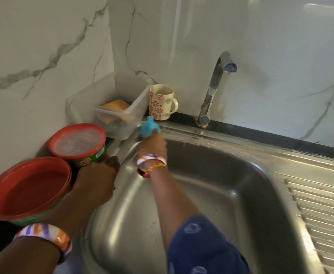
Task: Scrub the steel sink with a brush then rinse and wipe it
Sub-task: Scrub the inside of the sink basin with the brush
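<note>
The steel sink (pixel 211 186) fills the middle of the view, its basin wet and shiny. My right hand (pixel 152 144) reaches to the basin's far left corner and grips a blue brush (pixel 149 128), which sits against the rim there. My left hand (pixel 97 180) rests on the sink's left rim, fingers bent over the edge beside a red-rimmed tub of cleaning paste (pixel 79 144). Both wrists wear striped bangles.
A red lid (pixel 26 189) lies at the left by the tub. A clear plastic box (pixel 120 107) with a sponge and a floral mug (pixel 161 101) stand behind the corner. The tap (pixel 211 89) rises at the back. The ribbed drainboard (pixel 320 220) lies to the right.
</note>
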Motion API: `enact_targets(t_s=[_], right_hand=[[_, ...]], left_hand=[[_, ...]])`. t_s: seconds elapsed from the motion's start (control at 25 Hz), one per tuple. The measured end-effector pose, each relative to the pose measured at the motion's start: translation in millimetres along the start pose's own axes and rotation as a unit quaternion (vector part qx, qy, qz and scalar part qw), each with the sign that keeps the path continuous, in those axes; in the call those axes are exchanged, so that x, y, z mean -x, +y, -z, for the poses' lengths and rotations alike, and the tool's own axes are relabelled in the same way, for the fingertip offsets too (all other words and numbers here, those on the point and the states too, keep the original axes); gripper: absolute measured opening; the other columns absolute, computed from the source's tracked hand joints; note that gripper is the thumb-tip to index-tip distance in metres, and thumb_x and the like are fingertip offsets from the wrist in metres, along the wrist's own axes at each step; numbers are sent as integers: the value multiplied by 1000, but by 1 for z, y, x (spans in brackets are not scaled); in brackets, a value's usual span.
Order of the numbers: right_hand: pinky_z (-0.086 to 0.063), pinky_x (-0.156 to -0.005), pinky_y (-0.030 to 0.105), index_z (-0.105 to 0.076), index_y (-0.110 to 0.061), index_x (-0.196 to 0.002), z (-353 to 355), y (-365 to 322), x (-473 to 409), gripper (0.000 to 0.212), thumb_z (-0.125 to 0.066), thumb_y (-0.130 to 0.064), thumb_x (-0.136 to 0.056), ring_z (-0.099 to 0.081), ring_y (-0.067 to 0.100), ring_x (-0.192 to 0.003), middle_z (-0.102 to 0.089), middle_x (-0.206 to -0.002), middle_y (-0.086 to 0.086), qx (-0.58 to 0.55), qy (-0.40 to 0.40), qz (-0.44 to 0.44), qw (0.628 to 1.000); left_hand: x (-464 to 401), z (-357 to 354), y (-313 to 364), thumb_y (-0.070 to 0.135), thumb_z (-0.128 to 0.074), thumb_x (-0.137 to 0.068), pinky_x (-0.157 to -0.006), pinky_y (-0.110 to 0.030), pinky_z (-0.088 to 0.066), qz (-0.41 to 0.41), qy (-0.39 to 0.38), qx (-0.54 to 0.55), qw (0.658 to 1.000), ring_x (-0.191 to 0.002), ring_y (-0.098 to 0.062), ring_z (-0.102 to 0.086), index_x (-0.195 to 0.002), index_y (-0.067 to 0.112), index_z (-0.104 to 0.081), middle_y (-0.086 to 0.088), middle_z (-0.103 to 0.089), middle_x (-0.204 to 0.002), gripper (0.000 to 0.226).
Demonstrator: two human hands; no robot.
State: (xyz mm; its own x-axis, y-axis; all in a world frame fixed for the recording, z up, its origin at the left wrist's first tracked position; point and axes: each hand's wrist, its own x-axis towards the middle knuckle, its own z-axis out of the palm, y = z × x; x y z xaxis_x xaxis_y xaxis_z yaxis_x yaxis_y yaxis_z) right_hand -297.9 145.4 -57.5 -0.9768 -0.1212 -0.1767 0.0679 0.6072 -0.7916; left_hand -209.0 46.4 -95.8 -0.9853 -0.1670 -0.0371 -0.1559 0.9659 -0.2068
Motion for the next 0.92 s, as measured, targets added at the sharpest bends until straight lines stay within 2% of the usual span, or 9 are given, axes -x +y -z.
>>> enact_targets(t_s=[0.08,0.24,0.32,0.4,0.52,0.64,0.76,0.84,0.92], right_hand=[[-43,-102,39,-48,-8,-130,-2,10,-14,36,-39,-16,-96,-53,30,-122,-55,-131,14,1,7,22,1000],[-44,-93,34,-53,0,-126,94,56,6,35,-37,-8,-96,-55,32,-118,-57,-128,20,58,105,-15,993],[-35,-96,31,-45,7,-132,130,59,32,37,-31,-4,-99,-46,34,-126,-48,-137,24,68,194,-45,978],[-26,-94,29,-38,11,-135,160,48,56,38,-28,1,-99,-37,36,-132,-39,-142,27,108,224,-82,965],[-34,-101,37,-45,7,-130,143,81,19,36,-34,-4,-98,-45,38,-126,-48,-135,26,92,252,-107,957],[-45,-99,41,-50,-7,-128,58,76,-22,36,-36,-9,-95,-56,34,-117,-58,-125,18,65,181,-39,981],[-42,-99,41,-44,-12,-131,-15,23,-26,36,-36,-13,-96,-53,32,-120,-55,-129,15,41,55,48,997],[-42,-99,39,-48,-10,-128,-11,19,-32,35,-37,-14,-96,-52,32,-121,-55,-130,15,66,32,74,995],[-45,-94,35,-53,-5,-125,35,46,-36,34,-38,-12,-95,-55,31,-118,-58,-127,16,110,70,57,990]], left_hand=[[-2,-4,-4,35,-56,-89,-94,-29,-48,-11,-8,3,1000,-128,-20,-47,-147,14,-24,-3,-37,-147,70],[-3,-10,-4,40,-50,-92,-98,-30,-43,-48,31,-48,997,-137,-16,-34,-147,14,-19,0,-26,-152,69],[-6,-13,-3,40,-48,-92,-101,-30,-42,-53,38,-65,996,-139,-16,-30,-147,13,-21,0,-25,-152,67],[-8,-15,-4,37,-47,-93,-101,-31,-42,-55,31,-74,995,-139,-16,-29,-147,13,-23,0,-26,-152,64],[-8,-15,-3,33,-47,-93,-99,-31,-43,-50,39,-79,995,-139,-16,-30,-147,12,-22,0,-27,-152,63],[-8,-15,-4,35,-50,-91,-97,-31,-44,-39,39,-71,996,-135,-17,-37,-146,13,-23,-1,-30,-150,65],[-9,-18,-5,37,-55,-87,-93,-30,-48,-11,24,-31,999,-126,-18,-49,-142,16,-29,0,-38,-145,64],[-10,-17,-7,39,-55,-88,-95,-30,-48,-19,30,-25,999,-128,-18,-47,-143,17,-27,1,-36,-147,66],[-9,-17,-8,40,-53,-90,-99,-30,-44,-34,33,-40,998,-134,-17,-39,-145,16,-23,0,-31,-150,67]])
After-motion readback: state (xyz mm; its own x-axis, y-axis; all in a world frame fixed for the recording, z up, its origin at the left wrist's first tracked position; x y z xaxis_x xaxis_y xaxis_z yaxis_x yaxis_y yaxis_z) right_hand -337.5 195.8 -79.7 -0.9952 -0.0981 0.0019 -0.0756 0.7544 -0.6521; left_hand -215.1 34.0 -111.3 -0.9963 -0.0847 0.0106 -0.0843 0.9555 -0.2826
